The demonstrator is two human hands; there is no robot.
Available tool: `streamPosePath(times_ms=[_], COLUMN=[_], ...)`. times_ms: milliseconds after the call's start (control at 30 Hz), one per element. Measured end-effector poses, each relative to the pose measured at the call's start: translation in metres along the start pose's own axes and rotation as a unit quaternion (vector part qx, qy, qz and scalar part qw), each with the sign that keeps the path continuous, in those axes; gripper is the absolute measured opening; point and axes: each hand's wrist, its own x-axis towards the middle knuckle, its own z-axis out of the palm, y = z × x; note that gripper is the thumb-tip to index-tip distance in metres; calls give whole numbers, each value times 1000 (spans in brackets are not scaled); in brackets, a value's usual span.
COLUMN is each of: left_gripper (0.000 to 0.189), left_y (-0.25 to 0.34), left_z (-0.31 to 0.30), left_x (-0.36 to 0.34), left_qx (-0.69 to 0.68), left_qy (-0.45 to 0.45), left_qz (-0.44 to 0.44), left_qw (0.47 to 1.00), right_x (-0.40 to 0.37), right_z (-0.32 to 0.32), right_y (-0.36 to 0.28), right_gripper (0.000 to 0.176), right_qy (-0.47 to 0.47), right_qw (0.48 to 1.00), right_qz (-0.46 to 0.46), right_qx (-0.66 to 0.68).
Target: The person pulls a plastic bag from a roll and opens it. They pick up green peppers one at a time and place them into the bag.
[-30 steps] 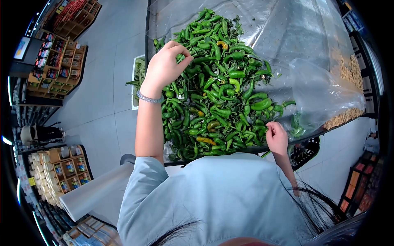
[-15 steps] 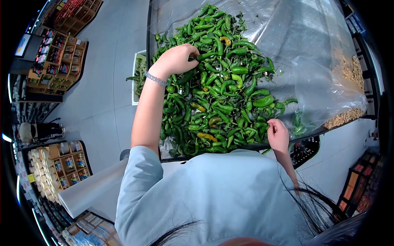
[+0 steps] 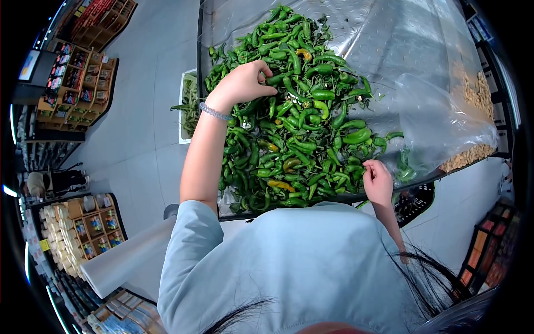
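Note:
Many green peppers (image 3: 306, 146), with a few yellowish ones, lie heaped on a dark-edged stand lined with clear plastic. My left hand (image 3: 269, 81), with a beaded bracelet on the wrist, is over the upper left of the heap. Its thumb and fingers are apart around the end of a dark green pepper (image 3: 279, 78), not visibly closed on it. At the heap's lower right edge, my right hand (image 3: 369, 168) is curled, thumb and fingers together. Whatever it holds, if anything, is too small to make out.
A white crate (image 3: 183, 111) of green produce stands left of the stand. Clear plastic sheeting (image 3: 428, 117) and light brown produce (image 3: 479, 94) lie at the right. A black basket (image 3: 414, 203) is below. A plastic roll (image 3: 128, 256) sticks out at lower left; shelves stand further off.
My left hand has shifted slightly right and its thumb has spread further from the fingers. My right hand has hardly moved.

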Motion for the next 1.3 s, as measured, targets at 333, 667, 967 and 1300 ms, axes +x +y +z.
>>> streamPosePath(times_ms=[333,667,967,1300], left_gripper=[50,31,26,35], left_y=[-10,-8,-21,-7], left_z=[-13,1,-27,-30], left_x=[-51,-51,33,103], left_qx=[-188,-314,47,78], left_qy=[2,-20,282,91], left_qz=[1,129,43,13], left_qw=[982,940,957,993], right_x=[0,0,0,0], right_z=[0,1,0,0], right_y=[0,1,-1,0], right_gripper=[11,11,11,11], right_qy=[-3,4,-1,10], right_qw=[1000,1000,1000,1000], right_qz=[-2,-4,5,5], right_qx=[3,8,4,-1])
